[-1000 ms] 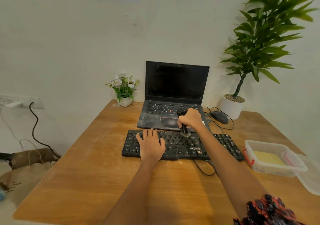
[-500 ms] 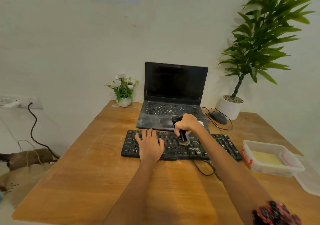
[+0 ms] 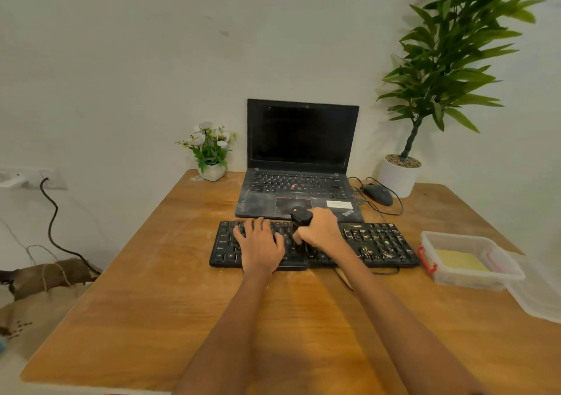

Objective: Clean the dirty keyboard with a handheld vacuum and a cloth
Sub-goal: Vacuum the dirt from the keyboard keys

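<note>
A black keyboard [image 3: 376,243] lies across the middle of the wooden table [image 3: 151,297], with pale crumbs scattered over its right keys. My left hand [image 3: 259,244] lies flat on the keyboard's left half, fingers spread. My right hand [image 3: 320,230] grips a small black handheld vacuum [image 3: 301,217] held upright, its lower end down on the keys near the keyboard's middle and hidden by my fingers. A yellow cloth [image 3: 460,260] lies inside a clear plastic box [image 3: 431,236] at the right.
A dusty open laptop [image 3: 300,158] stands just behind the keyboard. A black mouse [image 3: 378,193] with its cable and a tall potted plant [image 3: 399,176] are at the back right. A small flower pot [image 3: 211,171] sits back left. The box lid [image 3: 537,297] lies at the right edge.
My right hand has slid the vacuum leftward and toward me over the keys, closer to my left hand. The left hand has stayed on the keyboard.
</note>
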